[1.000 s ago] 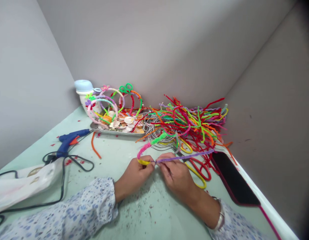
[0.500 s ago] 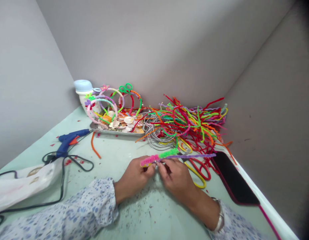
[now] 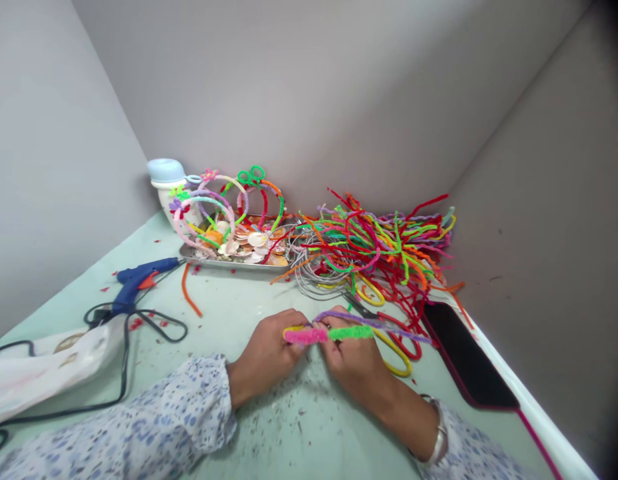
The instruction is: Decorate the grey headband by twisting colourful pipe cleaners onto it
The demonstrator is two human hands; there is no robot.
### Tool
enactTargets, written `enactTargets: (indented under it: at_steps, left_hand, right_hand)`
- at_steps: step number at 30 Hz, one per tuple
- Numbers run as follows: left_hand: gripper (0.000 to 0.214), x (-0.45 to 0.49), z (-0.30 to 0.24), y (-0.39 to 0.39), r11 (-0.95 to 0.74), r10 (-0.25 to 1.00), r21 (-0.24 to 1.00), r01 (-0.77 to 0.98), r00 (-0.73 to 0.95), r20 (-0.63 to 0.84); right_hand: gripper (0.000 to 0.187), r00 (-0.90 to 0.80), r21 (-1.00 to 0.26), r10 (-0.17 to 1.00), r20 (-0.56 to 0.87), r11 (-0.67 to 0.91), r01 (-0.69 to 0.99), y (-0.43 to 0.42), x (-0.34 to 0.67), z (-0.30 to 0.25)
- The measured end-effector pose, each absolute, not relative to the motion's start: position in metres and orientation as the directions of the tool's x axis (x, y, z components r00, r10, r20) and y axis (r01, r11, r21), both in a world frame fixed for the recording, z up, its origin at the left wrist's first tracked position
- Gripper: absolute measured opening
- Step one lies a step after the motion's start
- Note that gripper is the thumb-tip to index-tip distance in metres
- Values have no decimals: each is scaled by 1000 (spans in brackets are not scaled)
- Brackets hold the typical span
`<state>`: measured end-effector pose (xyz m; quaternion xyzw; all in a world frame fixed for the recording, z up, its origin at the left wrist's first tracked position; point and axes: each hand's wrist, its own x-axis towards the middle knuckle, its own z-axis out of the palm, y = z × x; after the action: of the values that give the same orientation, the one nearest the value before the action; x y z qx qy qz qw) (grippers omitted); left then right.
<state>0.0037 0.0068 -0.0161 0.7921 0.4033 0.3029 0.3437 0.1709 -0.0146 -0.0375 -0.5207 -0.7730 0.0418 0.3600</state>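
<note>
1 pale green tabletop (image 3: pixel 223 313) fills the lower view, backed by grey walls (image 3: pixel 309 100). At the back, a metal tray (image 3: pixel 223 265) holds a heap of seashells (image 3: pixel 253 240), with pipe-cleaner hoops (image 3: pixel 209 200) rising from it, and a jar with a pale blue lid (image 3: pixel 166 171) stands just behind its left end. A tangled pile of pipe cleaners (image 3: pixel 383 250) lies to the right, a black phone (image 3: pixel 463 353) beyond it and a blue glue gun (image 3: pixel 139 283) far left. Scissors (image 3: pixel 401 343) with red and yellow handles lie just beyond the right hand (image 3: pixel 353 360). That hand and the left hand (image 3: pixel 266 347) are close together, fingers curled, both pinching a twisted pipe-cleaner strip (image 3: pixel 329 333) of pink, green and purple, held above the table. It should feel light, soft and bendable, and its fuzz should give grip; finger and thumb close together would hold it best.
</note>
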Motion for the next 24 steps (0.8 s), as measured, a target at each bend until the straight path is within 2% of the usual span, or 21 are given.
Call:
enactTargets:
  at_steps: [6, 24]
  left_hand:
    - [20, 5, -18, 8, -411, 866, 791, 454, 465, 184]
    - [21, 6, -16, 5, -444, 851, 776, 448, 482, 209]
  right_hand:
    - [24, -153, -416, 830, 536, 417, 808, -14, 170, -40]
    - [19, -160, -419, 853, 497, 397, 816, -17, 167, -31]
